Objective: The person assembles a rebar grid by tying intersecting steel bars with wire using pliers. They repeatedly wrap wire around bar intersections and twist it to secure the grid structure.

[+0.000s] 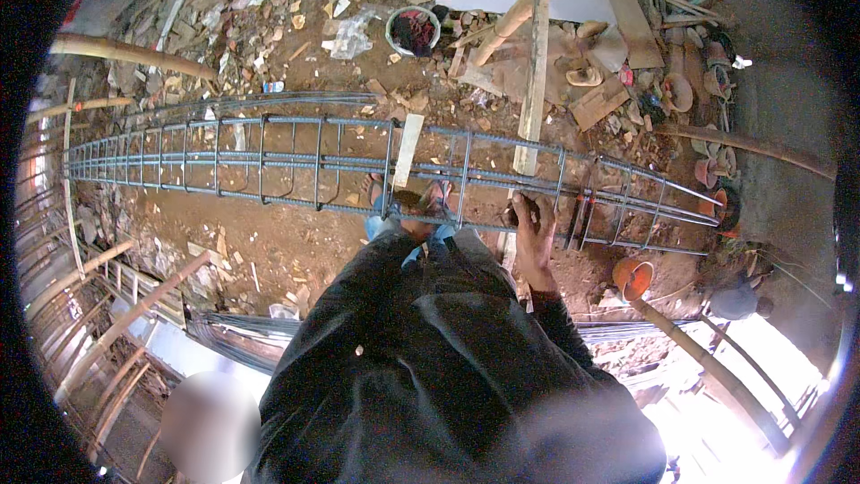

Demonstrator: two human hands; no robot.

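A long cage of steel rebar (318,161), tied with square stirrups, stretches across in front of me from far left to right. It lies raised above the dirt, a wooden plank (531,116) crossing beneath its right part. My right hand (534,233) is at the cage's near bar, its fingers bent around something dark that I cannot make out. My left hand (416,228) is at the near bar close to a stirrup; its fingers are dark and mostly hidden. A pale wooden strip (408,151) rests across the cage just beyond it.
Loose rebars (296,99) lie behind the cage. Bamboo poles (134,52) slant in from several sides. An orange bucket (633,279) stands at the near right, and a pail with dark red contents (413,31) at the back. Rubble and boards (600,106) cover the far ground.
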